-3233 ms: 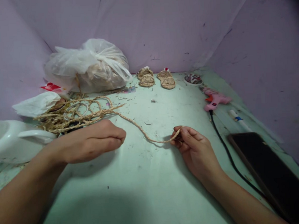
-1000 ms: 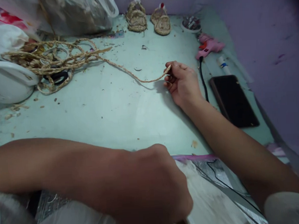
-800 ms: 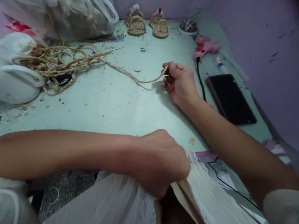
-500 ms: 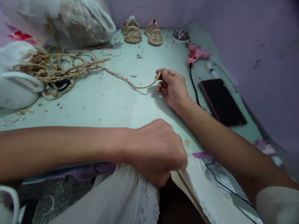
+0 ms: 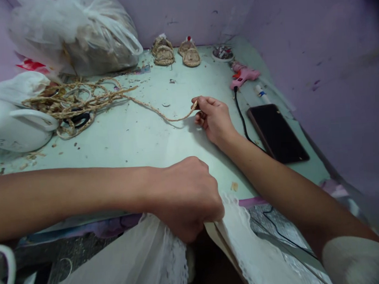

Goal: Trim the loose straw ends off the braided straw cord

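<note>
My right hand (image 5: pixel 213 118) pinches the tip of a braided straw cord (image 5: pixel 158 113) above the pale green table. The cord runs left into a tangled heap of the same braid (image 5: pixel 79 99). Near the table's front edge my left hand (image 5: pixel 187 195) is a closed fist, knuckles up, over my lap. White lace-edged cloth (image 5: pixel 144 254) lies around it, and a cream flat edge (image 5: pixel 218 238) shows just under the fist. What the left fingers hold is hidden.
Pink glue gun (image 5: pixel 245 76), black phone (image 5: pixel 278 133) and glue stick (image 5: pixel 262 94) lie right. Behind are two small woven slippers (image 5: pixel 163 52) (image 5: pixel 190 53), a dish of small pieces (image 5: pixel 223 52) and a stuffed plastic bag (image 5: pixel 76 37). A white pitcher (image 5: pixel 13 125) stands left.
The view has tilted up slightly, so the table's things sit lower in the picture. My left fist has shifted a little to the left. My right hand still pinches the cord.
</note>
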Available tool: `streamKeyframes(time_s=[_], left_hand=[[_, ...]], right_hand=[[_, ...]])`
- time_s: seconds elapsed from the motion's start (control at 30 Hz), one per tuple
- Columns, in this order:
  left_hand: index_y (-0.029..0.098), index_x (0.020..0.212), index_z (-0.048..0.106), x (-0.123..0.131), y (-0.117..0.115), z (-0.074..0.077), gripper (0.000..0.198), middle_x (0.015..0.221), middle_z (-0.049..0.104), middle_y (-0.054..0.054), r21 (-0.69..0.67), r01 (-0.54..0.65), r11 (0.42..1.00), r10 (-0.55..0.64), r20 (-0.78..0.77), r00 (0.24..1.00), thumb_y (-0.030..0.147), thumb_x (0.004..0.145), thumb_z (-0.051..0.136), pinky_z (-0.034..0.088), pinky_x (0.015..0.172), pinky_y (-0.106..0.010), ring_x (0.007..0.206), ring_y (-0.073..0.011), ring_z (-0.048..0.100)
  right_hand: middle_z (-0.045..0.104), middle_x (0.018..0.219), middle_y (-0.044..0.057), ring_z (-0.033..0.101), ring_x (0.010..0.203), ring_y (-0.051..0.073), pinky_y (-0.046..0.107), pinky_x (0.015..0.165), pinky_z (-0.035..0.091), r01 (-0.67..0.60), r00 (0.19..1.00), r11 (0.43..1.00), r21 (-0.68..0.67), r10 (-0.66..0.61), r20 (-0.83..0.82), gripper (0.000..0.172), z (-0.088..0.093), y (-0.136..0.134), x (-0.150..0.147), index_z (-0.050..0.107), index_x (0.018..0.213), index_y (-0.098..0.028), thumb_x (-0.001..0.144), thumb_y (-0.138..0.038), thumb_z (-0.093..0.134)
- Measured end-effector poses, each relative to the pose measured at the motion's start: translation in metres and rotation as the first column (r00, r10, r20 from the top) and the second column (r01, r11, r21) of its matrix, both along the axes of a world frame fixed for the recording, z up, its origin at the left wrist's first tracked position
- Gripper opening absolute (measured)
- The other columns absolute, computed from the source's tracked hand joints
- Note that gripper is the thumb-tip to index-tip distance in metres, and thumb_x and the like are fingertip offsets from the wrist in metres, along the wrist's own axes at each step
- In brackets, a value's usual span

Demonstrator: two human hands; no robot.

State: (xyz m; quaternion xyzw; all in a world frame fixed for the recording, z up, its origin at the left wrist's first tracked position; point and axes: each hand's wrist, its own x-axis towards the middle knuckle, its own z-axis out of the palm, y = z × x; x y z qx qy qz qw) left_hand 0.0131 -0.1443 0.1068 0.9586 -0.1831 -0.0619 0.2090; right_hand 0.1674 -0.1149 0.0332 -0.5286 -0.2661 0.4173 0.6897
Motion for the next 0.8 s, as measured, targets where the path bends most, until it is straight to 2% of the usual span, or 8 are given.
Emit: streamKeyframes(time_s=[0.13, 0.23, 0.3, 0.37, 0.5, 0.57, 0.7, 0.8], left_hand=[[0.019, 0.041, 0.045, -0.008, -0.002, 0.006, 0.013, 0.042, 0.054, 0.002, -0.112, -0.023, 0.993, 0.019, -0.032, 0.999, 0.015, 0.047, 0.056, 0.035, 0.051, -0.029, 0.042, -0.0113, 0.044], [0.021, 0.043, 0.052, -0.012, 0.011, 0.026, 0.015, 0.043, 0.056, 0.004, -0.357, -0.114, 0.927, 0.081, -0.104, 0.991, 0.018, 0.054, 0.062, 0.036, 0.048, -0.023, 0.043, -0.0088, 0.047], [0.022, 0.05, 0.059, -0.012, 0.029, 0.039, 0.012, 0.052, 0.061, 0.004, -0.503, -0.293, 0.813, 0.275, -0.112, 0.955, 0.023, 0.062, 0.06, 0.039, 0.052, -0.021, 0.05, -0.0085, 0.052], [0.021, 0.061, 0.063, -0.007, 0.053, 0.042, 0.013, 0.065, 0.065, 0.002, -0.519, -0.509, 0.687, 0.573, -0.043, 0.818, 0.026, 0.069, 0.054, 0.042, 0.06, -0.021, 0.059, -0.0101, 0.056], [0.016, 0.084, 0.065, 0.011, 0.095, 0.011, 0.022, 0.072, 0.065, -0.003, -0.306, -0.847, 0.434, 0.901, 0.141, 0.411, 0.023, 0.072, 0.048, 0.042, 0.062, -0.025, 0.062, -0.0128, 0.055], [0.016, 0.091, 0.064, 0.019, 0.105, -0.01, 0.025, 0.08, 0.065, -0.005, -0.235, -0.877, 0.419, 0.908, 0.126, 0.399, 0.026, 0.073, 0.048, 0.042, 0.066, -0.028, 0.07, -0.0151, 0.056], [0.017, 0.077, 0.064, 0.026, 0.108, -0.034, 0.019, 0.074, 0.063, -0.003, -0.239, -0.822, 0.517, 0.851, 0.042, 0.523, 0.027, 0.075, 0.048, 0.04, 0.068, -0.027, 0.075, -0.0155, 0.054], [0.017, 0.07, 0.062, 0.026, 0.111, -0.036, 0.022, 0.061, 0.058, 0.001, -0.322, -0.859, 0.399, 0.885, -0.109, 0.452, 0.027, 0.078, 0.043, 0.036, 0.056, -0.023, 0.059, -0.0114, 0.05]], right_hand=[[0.057, 0.067, -0.003, 0.043, 0.04, 0.003, 0.017, 0.039, 0.038, 0.018, 1.0, 1.0, 0.017, -0.017, -0.023, 0.012, 0.0, 0.0, 0.0, 0.061, 0.071, -0.017, 0.075, -0.027, 0.056], [0.057, 0.065, -0.004, 0.043, 0.039, 0.002, 0.016, 0.039, 0.038, 0.035, 0.998, 0.999, 0.026, -0.033, -0.058, 0.012, 0.001, 0.0, -0.002, 0.062, 0.071, -0.016, 0.073, -0.027, 0.058], [0.058, 0.065, -0.003, 0.046, 0.041, 0.003, 0.016, 0.04, 0.04, 0.033, 0.995, 0.999, 0.021, -0.031, -0.09, 0.013, 0.002, 0.001, -0.003, 0.062, 0.071, -0.016, 0.07, -0.029, 0.061], [0.059, 0.064, -0.003, 0.051, 0.046, 0.005, 0.017, 0.044, 0.043, 0.045, 0.992, 0.999, 0.014, -0.043, -0.116, 0.016, 0.003, 0.002, -0.004, 0.063, 0.073, -0.016, 0.067, -0.031, 0.064], [0.061, 0.064, 0.0, 0.055, 0.052, 0.008, 0.02, 0.048, 0.048, 0.051, 0.984, 0.999, 0.001, -0.05, -0.172, 0.021, 0.006, 0.005, -0.004, 0.063, 0.074, -0.015, 0.065, -0.034, 0.067], [0.062, 0.064, 0.0, 0.057, 0.053, 0.009, 0.021, 0.051, 0.049, 0.054, 0.98, 0.998, 0.007, -0.052, -0.193, 0.021, 0.006, 0.006, -0.004, 0.064, 0.075, -0.015, 0.065, -0.034, 0.068], [0.064, 0.065, 0.001, 0.059, 0.055, 0.01, 0.022, 0.054, 0.051, 0.031, 0.974, 1.0, -0.002, -0.03, -0.223, 0.02, 0.006, 0.007, -0.003, 0.065, 0.077, -0.016, 0.065, -0.032, 0.069], [0.065, 0.068, 0.003, 0.06, 0.056, 0.011, 0.022, 0.053, 0.051, -0.019, 0.969, 1.0, -0.02, 0.013, -0.246, 0.021, 0.007, 0.008, -0.003, 0.066, 0.079, -0.015, 0.067, -0.033, 0.067]])
